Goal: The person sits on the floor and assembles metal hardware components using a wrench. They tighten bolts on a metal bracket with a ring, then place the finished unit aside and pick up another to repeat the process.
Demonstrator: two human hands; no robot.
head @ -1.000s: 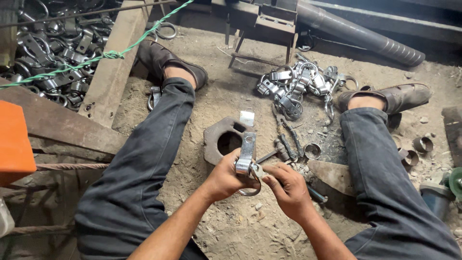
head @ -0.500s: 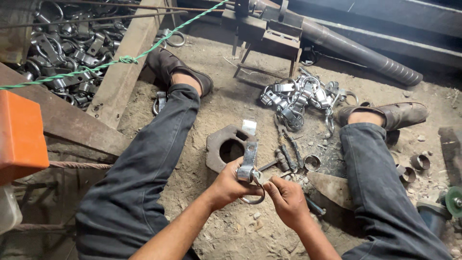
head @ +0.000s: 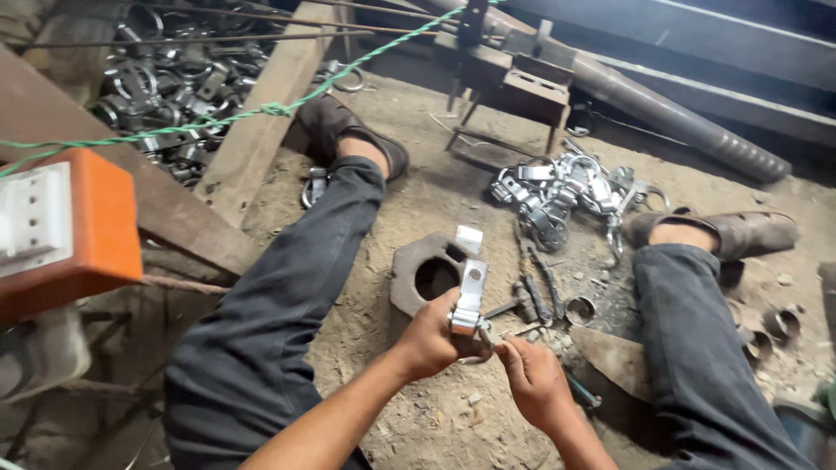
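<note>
My left hand (head: 428, 335) grips the lower end of a shiny metal clamp (head: 468, 296), which stands upright between my spread legs. My right hand (head: 533, 380) pinches a small part at the clamp's base, fingers closed on it; the part itself is hidden. Just behind the clamp a rusty block with a round hole (head: 422, 274) lies on the dirt floor. Beyond it sits a heap of finished clamps (head: 562, 190).
A large pile of metal clamps and rings (head: 165, 83) lies at the back left behind a wooden plank (head: 261, 130). An orange box (head: 74, 231) is at the left. A small metal stand (head: 514, 83), a long pipe (head: 679, 117), loose bolts and rings (head: 579, 309) surround my legs.
The view has shifted a little to the left and down. Both hands stay on the clamp, turning slightly at its base.
</note>
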